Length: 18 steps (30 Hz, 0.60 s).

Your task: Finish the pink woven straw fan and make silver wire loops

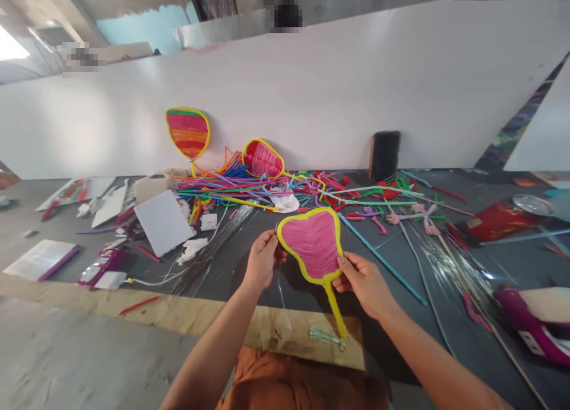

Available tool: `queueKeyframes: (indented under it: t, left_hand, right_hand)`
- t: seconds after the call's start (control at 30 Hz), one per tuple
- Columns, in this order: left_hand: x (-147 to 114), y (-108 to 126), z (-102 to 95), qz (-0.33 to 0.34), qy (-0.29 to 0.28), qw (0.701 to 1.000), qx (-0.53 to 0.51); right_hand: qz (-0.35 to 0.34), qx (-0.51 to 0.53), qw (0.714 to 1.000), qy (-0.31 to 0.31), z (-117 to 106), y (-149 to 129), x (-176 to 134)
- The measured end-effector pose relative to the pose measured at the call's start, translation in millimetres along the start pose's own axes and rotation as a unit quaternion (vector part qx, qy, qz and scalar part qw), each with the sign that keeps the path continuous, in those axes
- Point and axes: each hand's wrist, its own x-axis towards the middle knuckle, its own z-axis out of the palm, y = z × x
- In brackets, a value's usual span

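Observation:
A hand fan [312,244] made of pink pipe cleaners, with a yellow fuzzy rim and yellow handle, is held up in front of me, its handle pointing down. My left hand [263,258] is closed in a pinch at the fan's left rim. A thin clear strand hangs below those fingers; whether they also hold it is hard to see. On the right lower rim, my right hand [360,279] grips the fan between thumb and fingers. Beneath the handle, a small pale green tassel [326,336] lies on the brown cardboard strip [262,330].
Behind the fan lies a heap of colourful pipe cleaners [222,187]. Two fans, one striped [187,131] and one red-pink [262,158], lean toward the white partition [312,89]. A phone [385,155], red can [501,220], white card [163,223] and purple glue gun [534,321] are around.

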Motion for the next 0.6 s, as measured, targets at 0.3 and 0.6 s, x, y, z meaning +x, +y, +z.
queueKeyframes:
  t: [0.3, 0.6]
  left_hand:
    - [-10.9, 3.9, -2.6, 0.040, 0.032, 0.998, 0.034]
    - [-0.1, 9.6, -7.3, 0.075, -0.015, 0.996, 0.048]
  right_hand:
    - [-0.023, 0.010, 0.999, 0.023, 15.6, 6.2, -3.2]
    - [-0.041, 0.075, 0.995, 0.046, 35.5, 4.2, 6.8]
